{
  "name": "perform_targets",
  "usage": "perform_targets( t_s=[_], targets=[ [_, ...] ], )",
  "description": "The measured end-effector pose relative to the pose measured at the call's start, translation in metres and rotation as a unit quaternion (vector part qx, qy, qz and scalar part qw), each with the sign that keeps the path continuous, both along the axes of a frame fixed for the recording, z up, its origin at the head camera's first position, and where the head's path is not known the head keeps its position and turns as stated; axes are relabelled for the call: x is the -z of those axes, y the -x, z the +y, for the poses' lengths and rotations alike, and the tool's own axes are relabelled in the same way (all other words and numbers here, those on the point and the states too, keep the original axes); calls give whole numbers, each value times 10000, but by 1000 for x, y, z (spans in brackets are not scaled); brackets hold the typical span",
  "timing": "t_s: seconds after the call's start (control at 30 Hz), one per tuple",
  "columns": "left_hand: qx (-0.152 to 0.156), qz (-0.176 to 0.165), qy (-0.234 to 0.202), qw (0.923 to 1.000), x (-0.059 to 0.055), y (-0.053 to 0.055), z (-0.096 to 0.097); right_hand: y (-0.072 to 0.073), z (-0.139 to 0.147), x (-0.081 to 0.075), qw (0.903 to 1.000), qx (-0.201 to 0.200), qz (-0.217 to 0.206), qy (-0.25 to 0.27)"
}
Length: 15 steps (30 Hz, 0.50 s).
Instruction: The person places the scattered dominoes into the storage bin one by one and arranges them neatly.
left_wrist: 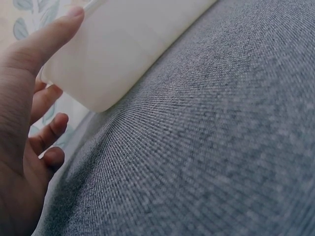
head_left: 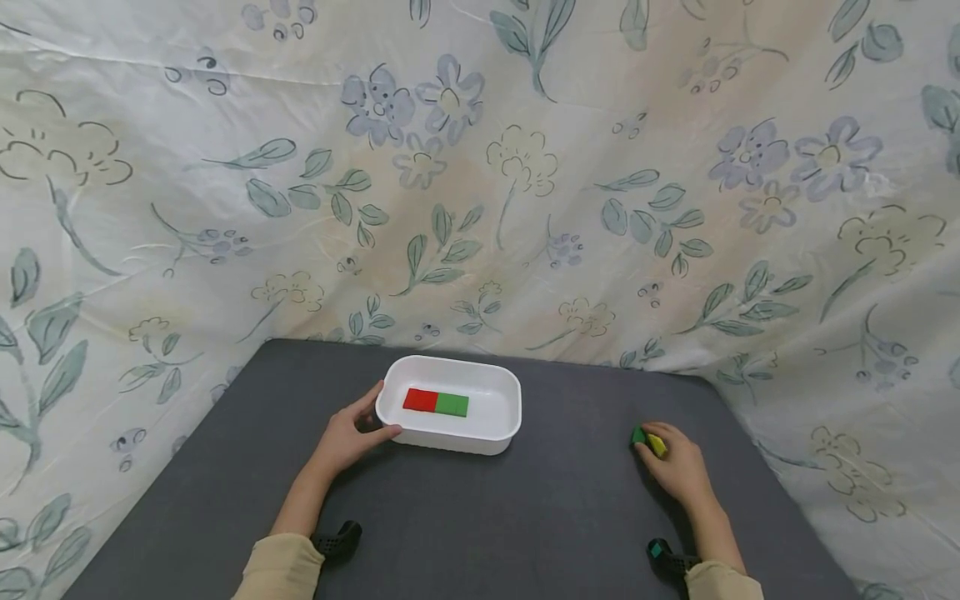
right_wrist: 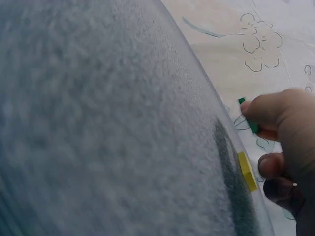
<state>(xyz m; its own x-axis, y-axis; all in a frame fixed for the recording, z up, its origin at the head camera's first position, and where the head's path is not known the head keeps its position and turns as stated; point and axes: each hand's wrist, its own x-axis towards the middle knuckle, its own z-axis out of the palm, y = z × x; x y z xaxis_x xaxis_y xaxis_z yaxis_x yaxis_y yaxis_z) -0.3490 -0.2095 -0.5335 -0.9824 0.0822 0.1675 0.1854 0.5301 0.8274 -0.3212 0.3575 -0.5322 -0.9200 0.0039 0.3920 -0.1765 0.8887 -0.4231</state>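
A white plastic tub (head_left: 457, 439) stands on the dark cloth, holding a flat red block (head_left: 420, 400) and a flat green block (head_left: 452, 405) that lie end to end on its floor. My left hand (head_left: 349, 440) grips the tub's left end, the thumb on the front rim and other fingers around the far side. On the right, my right hand (head_left: 681, 468) pinches another green block (right_wrist: 254, 127) between thumb and finger. A yellow block (right_wrist: 247, 171) is just below that hand, beside the curled lower fingers; whether they touch it I cannot tell.
The dark grey cloth-covered table (head_left: 555, 500) spreads under both hands. A floral curtain (head_left: 480, 208) hangs behind and along both sides of it. Black straps with camera mounts sit on the left wrist (head_left: 339, 542) and the right wrist (head_left: 670, 558).
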Motion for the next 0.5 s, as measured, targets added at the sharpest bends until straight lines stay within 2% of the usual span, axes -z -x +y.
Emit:
perform_targets(
  t_s=[0.5],
  targets=[
    [-6,-13,2,10000,2,0,0,-2,-8,-30,9986,-77,516,82]
  ],
)
